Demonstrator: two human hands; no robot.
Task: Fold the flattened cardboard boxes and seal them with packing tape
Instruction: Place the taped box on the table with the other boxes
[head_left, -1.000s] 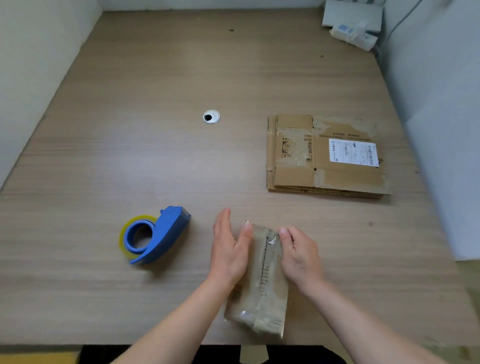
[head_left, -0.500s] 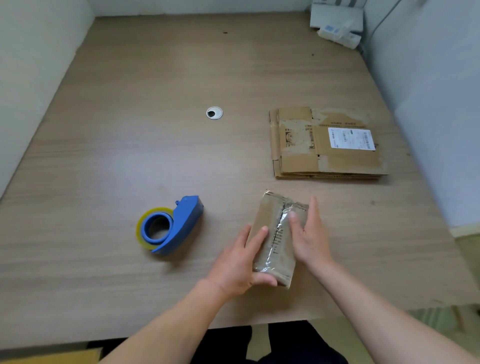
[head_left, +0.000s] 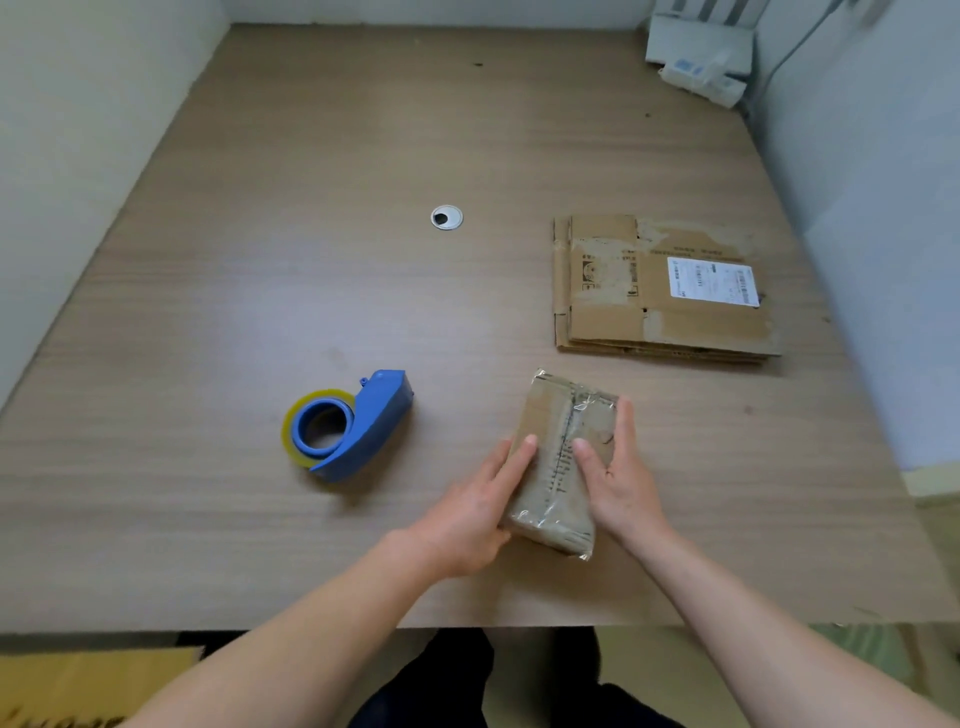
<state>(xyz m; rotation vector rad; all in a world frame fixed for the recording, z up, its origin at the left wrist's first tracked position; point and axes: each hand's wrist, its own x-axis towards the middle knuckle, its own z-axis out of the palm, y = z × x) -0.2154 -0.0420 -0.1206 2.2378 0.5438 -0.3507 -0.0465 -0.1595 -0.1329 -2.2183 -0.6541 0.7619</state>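
Taped box (head_left: 558, 467), seemingly in both hands' grip

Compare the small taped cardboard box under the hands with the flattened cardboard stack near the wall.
The small taped cardboard box is folded up, shiny with tape and held by both hands; the flattened cardboard stack lies flat, untouched, wider, bearing a white label. Both are brown cardboard.

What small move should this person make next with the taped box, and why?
Probably slide the small taped box aside and reach for the flattened cardboard stack. Glossy tape already runs along the box's seam, both the left hand and the right hand merely press it, and the tape dispenser lies unused.
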